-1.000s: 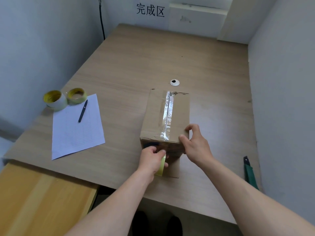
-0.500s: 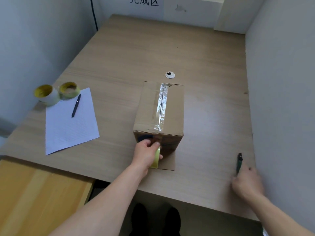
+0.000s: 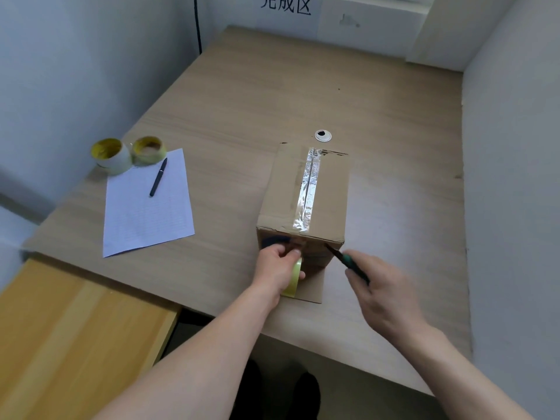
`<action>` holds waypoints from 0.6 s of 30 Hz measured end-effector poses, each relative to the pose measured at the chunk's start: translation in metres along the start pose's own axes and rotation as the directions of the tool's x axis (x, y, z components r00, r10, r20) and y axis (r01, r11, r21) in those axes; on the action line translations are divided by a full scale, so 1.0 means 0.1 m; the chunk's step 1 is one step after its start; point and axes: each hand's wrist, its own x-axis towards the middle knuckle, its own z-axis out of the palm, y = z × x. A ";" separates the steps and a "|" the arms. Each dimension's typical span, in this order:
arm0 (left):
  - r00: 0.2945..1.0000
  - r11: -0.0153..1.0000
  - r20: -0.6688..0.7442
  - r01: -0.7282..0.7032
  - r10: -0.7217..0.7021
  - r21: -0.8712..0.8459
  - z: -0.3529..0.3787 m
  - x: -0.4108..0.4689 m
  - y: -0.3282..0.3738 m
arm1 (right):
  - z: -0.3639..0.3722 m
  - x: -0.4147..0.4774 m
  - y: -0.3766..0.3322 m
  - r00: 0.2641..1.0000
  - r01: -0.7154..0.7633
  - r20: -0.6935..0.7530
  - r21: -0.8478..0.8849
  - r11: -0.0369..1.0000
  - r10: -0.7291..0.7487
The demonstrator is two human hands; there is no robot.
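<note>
Two hands meet at the near face of the cardboard box, which stands by the table's front edge, with bare wood beyond. The left hand grips a yellowish tape roll, mostly hidden. The right hand clasps a green-handled knife, its dark tip at the box's corner; contact is unclear.
</note>
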 end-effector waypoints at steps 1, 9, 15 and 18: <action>1.000 1.000 -0.004 -0.002 0.002 0.002 0.00 0.00 0.01 | 0.00 0.05 -0.07 0.999 0.009 0.031 -0.069 0.998 -0.007; 1.000 1.000 -0.015 0.000 0.000 -0.021 0.00 -0.02 0.02 | 0.18 0.31 -0.29 0.991 0.061 0.133 -0.322 0.945 -0.019; 1.000 0.999 -0.024 -0.004 0.005 0.052 -0.02 0.00 0.05 | 0.27 0.21 -0.12 0.995 0.088 0.072 -0.295 0.951 -0.070; 1.000 0.998 -0.016 0.009 -0.008 0.061 -0.04 0.01 0.09 | 0.26 -0.12 0.26 0.996 -0.089 0.005 -0.176 0.980 0.091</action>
